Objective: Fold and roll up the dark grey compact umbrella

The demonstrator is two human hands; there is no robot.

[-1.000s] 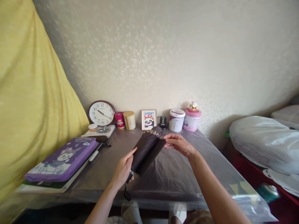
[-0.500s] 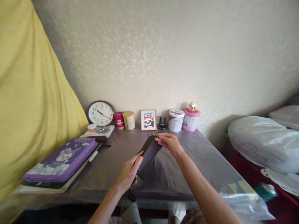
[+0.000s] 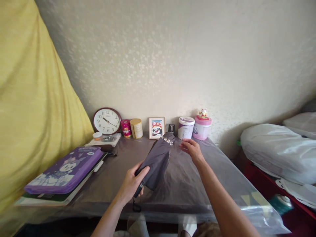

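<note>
A folded dark grey umbrella slants up and away from me over the table, its cloth hanging a little loose. Near its far end shows a black-and-white patterned patch. My left hand is closed round the umbrella at its near end, thumb on top of the cloth. Below that hand the black handle end pokes out, with a dark wrist loop dangling. To the right of the umbrella's tip, my right hand is apart from it, fingers loosely spread and holding nothing.
A grey table has a clear plastic cover. Along the wall stand a clock, tins, a framed panda picture, a white tub and a pink tub. At left lies a purple case; bagged items sit right.
My right hand has let go of the umbrella's far end and moved right. The umbrella has turned in my left hand, so its broader cloth side and patterned patch now show.
</note>
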